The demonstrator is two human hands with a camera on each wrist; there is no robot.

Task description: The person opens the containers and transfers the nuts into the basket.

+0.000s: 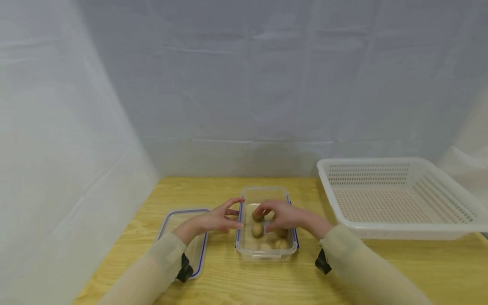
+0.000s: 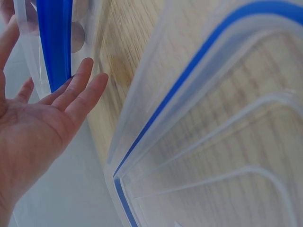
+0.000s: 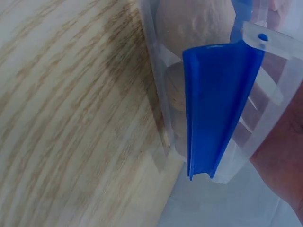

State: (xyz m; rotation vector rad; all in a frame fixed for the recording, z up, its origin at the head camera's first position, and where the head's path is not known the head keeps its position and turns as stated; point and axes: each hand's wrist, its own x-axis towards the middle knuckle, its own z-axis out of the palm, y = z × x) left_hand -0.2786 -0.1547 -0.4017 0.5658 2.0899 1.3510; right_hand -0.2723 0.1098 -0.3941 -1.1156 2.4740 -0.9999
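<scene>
A clear plastic food box (image 1: pixel 267 254) with blue side clips stands on the table, holding several walnuts (image 1: pixel 257 230). My right hand (image 1: pixel 286 214) reaches into it over the right side. Its bent fingers are right at a walnut near the middle, while the thumb stands apart from that nut. In the right wrist view, a lowered blue clip (image 3: pixel 220 104) and the clear wall hide most of the fingers. On the opposite side, my left hand (image 1: pixel 214 219) has its fingers spread, tips right by the box's left rim and blue clip (image 2: pixel 57 42); it holds nothing.
The box's clear lid (image 1: pixel 202 254), edged with a blue seal, lies on the table to the left, partly under my left forearm. A large white perforated basket (image 1: pixel 381 226) stands at the right. White sheeting (image 1: pixel 244 106) hangs behind the wooden table (image 1: pixel 225 284).
</scene>
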